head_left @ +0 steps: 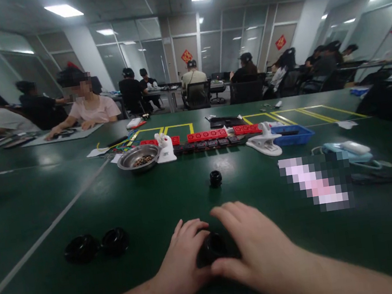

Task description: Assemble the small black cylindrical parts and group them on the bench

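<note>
A black ring-like part sits on the green table between my two hands. My left hand curls round its left side, fingers on it. On the right, my right hand has its thumb by the near edge of the part and its fingers spread apart beyond it; whether it touches the part is unclear. A smaller black round part stands farther off, beyond my hands. Two more black ring-like parts, one and another, lie side by side to the left.
Across the table stand a metal bowl with small pieces, two white clamp stands, red trays and a blue bin. A light-blue device with cables lies right. Several people sit beyond.
</note>
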`<state>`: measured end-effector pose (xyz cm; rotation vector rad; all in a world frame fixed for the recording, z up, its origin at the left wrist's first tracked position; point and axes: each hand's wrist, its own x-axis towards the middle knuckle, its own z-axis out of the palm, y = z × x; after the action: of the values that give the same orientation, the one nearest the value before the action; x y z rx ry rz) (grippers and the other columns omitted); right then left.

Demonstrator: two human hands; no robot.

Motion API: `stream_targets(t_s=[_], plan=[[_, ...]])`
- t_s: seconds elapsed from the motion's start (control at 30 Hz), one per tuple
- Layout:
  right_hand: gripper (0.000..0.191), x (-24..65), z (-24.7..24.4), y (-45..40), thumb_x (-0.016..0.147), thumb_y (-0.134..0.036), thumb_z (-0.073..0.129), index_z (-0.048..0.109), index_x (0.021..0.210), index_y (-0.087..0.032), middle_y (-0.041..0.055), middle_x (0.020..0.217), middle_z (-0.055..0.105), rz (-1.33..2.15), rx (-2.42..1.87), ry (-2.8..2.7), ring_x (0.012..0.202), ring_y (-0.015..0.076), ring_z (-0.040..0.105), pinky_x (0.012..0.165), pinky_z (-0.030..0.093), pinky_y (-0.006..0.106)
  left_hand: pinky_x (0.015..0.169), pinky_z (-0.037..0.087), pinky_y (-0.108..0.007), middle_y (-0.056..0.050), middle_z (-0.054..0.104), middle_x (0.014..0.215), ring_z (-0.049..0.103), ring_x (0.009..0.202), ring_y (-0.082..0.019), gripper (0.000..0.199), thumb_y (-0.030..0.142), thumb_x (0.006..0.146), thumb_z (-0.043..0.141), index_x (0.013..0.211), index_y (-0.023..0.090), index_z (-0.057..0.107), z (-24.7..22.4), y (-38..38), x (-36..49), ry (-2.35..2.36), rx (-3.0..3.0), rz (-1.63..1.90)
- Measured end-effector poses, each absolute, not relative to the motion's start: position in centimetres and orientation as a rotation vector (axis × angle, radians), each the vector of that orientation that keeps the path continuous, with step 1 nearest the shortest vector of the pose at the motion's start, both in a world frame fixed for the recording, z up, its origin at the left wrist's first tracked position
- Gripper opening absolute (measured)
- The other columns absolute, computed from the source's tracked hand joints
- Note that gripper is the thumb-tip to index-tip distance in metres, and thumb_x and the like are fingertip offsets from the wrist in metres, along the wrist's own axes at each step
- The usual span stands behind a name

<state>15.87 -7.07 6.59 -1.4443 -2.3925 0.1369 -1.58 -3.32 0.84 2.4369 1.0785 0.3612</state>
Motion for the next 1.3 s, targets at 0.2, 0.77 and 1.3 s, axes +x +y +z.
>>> stream_targets(t_s=[0.2, 0.77, 1.3], plan=[[0.028, 14.6, 4.4, -7.4, 0.076, -0.032, 0.053, 0.053, 0.099, -0.016, 0.0078, 0.093, 0.057, 0.135, -1.366, -2.550, 0.087, 0.0228, 0.051, 0.079, 0.040, 0.041, 0.103, 0.019, -0.052, -0.008, 0.051, 0.119, 0.040, 0.116, -0.028, 0.052, 0.021, 0.059, 0.063, 0.110, 0.020, 0.052, 1.1, -3.5, -1.2, 1.129, 2.417, 0.315], [0.050, 15.9, 3.2, -7.4, 0.071, -0.043, 0.053, 0.045, 0.111, -0.013, 0.0104, 0.110, 0.052, 0.206, -1.037, -2.305, 0.100, 0.0243, 0.044, 0.096, 0.024, 0.046, 0.101, 0.020, -0.056, -0.009, 0.050, 0.121, 0.041, 0.116, -0.030, 0.055, 0.039, 0.063, 0.066, 0.113, 0.023, 0.050, 0.4, -3.4, -1.5, 1.117, 2.440, 0.372], [0.028, 18.3, 1.3, -6.1, 0.089, -0.033, 0.037, 0.041, 0.117, -0.027, -0.0035, 0.124, 0.050, -0.102, -0.823, -2.446, 0.122, 0.0126, 0.033, 0.107, 0.009, 0.042, 0.095, 0.034, -0.050, 0.002, 0.057, 0.116, 0.051, 0.108, -0.028, 0.046, 0.035, 0.065, 0.065, 0.109, 0.040, 0.053, -5.2, -1.3, -4.7, 1.100, 2.551, 0.441]])
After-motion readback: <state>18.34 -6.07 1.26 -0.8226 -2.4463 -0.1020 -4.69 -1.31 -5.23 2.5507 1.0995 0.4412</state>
